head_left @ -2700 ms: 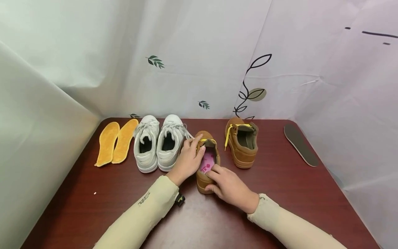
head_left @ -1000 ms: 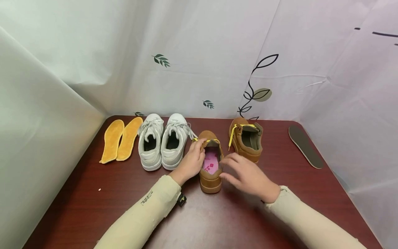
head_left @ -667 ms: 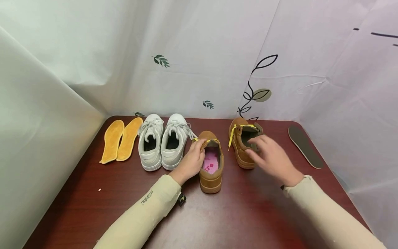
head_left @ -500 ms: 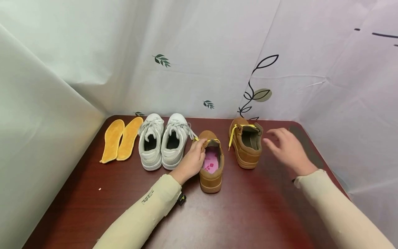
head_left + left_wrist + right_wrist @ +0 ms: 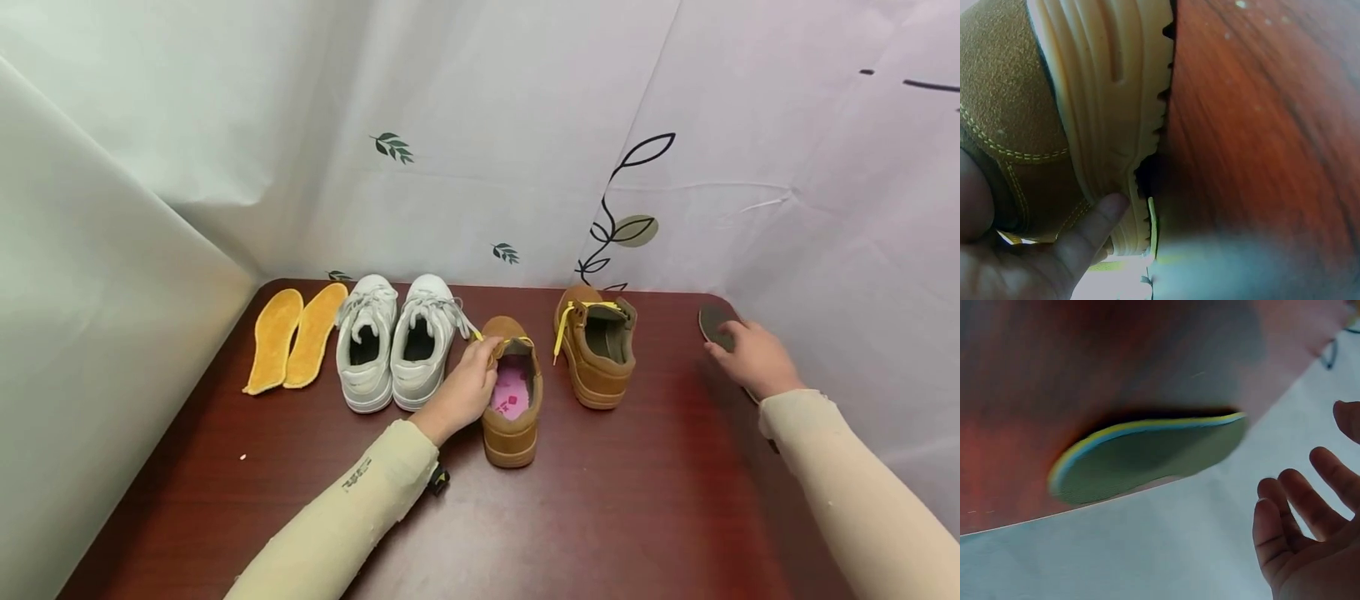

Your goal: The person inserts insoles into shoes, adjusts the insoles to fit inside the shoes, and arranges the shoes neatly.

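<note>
My left hand (image 5: 467,385) grips the left side of a brown suede shoe (image 5: 510,437) near its yellow laces. Inside that shoe lies a pink printed insole (image 5: 513,390). In the left wrist view one finger of the left hand (image 5: 1079,247) lies along the ridged sole (image 5: 1110,106). Far to the right, my right hand (image 5: 759,360) hovers over a dark grey-green insole (image 5: 711,323), covering much of it in the head view. From the right wrist, that insole (image 5: 1154,456) shows a yellow and blue edge, while the right hand (image 5: 1313,531) has loosely bent fingers holding nothing.
The matching brown shoe (image 5: 602,379) stands between my hands, further back. A pair of white sneakers (image 5: 365,379) sits left of the left hand, with two yellow fuzzy insoles (image 5: 273,346) beyond them. White curtain (image 5: 465,167) surrounds the table's back and sides.
My right hand has left the heel of the near brown shoe and swept right, past the other brown shoe, to the dark insole. The left hand has kept its grip on the shoe.
</note>
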